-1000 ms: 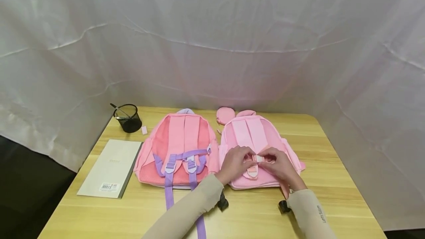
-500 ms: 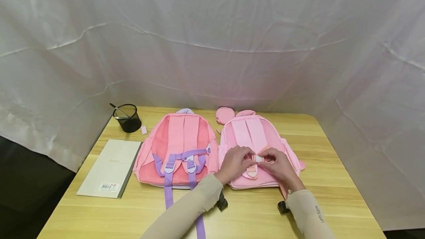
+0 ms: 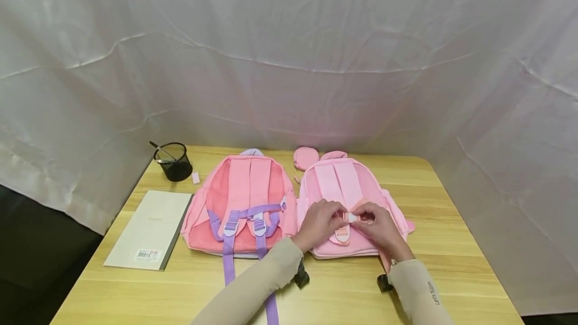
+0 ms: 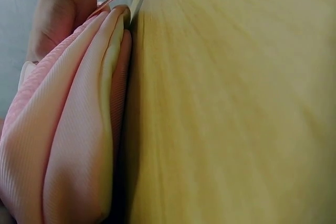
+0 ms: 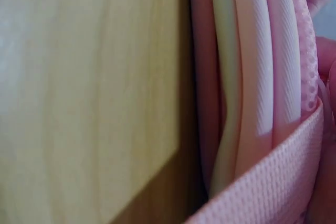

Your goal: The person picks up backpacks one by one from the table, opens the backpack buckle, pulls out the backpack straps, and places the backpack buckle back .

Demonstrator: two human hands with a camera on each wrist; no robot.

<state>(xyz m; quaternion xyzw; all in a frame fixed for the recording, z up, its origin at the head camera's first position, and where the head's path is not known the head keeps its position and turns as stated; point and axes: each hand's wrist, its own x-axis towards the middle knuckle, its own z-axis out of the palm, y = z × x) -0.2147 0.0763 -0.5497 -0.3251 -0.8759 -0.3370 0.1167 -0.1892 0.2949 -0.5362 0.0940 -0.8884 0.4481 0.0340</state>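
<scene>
A: What is changing at the pale wood-grain tabletop [image 3: 451, 265]?

B: Very little. Over the last second the left hand [image 3: 319, 223] and the right hand [image 3: 380, 224] are staying at the same spot, thumbs and fingertips facing each other. The small whitish plastic buckle [image 3: 350, 217] between them is perhaps sitting a touch lower, but the whole view is shifting slightly too, so I am not sure.

A: What is each hand holding?

B: Both are pinching that buckle, one from each side, with the fingers curled close. The wrist views are showing mostly bag edges and tabletop, so I am not getting the grip itself there.

A: And where is the buckle lying?

B: It is resting over the lower back panel of the light pink fabric backpack [image 3: 368, 179], which is lying strap side up. A peach-pink webbing strap [image 3: 385, 260] is trailing down by the right wrist. The coral-pink backpack with purple webbing [image 3: 239, 184] is lying just beside it, with neither hand touching it.

A: Meaning?

B: My judgement: the work on the buckle is continuing, not finishing.
</scene>
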